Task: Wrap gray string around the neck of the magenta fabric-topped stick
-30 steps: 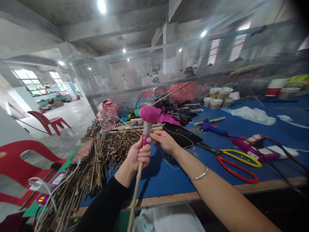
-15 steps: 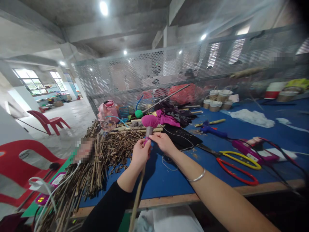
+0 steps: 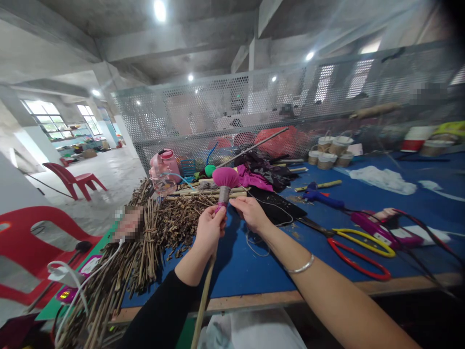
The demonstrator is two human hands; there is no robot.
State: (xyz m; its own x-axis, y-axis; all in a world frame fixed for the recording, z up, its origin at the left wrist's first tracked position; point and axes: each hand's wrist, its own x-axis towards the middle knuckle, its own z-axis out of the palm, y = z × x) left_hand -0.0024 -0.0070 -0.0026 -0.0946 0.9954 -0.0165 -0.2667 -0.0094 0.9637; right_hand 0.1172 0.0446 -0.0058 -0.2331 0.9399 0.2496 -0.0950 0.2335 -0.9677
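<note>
My left hand (image 3: 210, 227) is closed around the neck of a wooden stick (image 3: 204, 295) whose top carries a rounded magenta cloth head (image 3: 225, 178). Grey thread is wound in a band (image 3: 224, 194) just below that head, with magenta cloth showing under it. To the right, my right hand (image 3: 251, 212) pinches the thread close to the band, thumb and forefinger together. A loose loop of the thread (image 3: 256, 253) trails over the blue tabletop (image 3: 250, 278) beneath my right hand.
Dry sticks (image 3: 145, 252) are heaped on the left. Scissors (image 3: 359, 249) with red and yellow handles, a blue glue gun (image 3: 323, 198) and a purple power strip (image 3: 381, 230) lie at right. Behind stand a pink jug (image 3: 163, 167), small buckets (image 3: 327, 150) and a perforated metal screen (image 3: 196, 106).
My right hand has moved slightly right, away from the wrapped neck, drawing the thread out. The cloth head leans a little differently, and my left hand keeps its hold.
</note>
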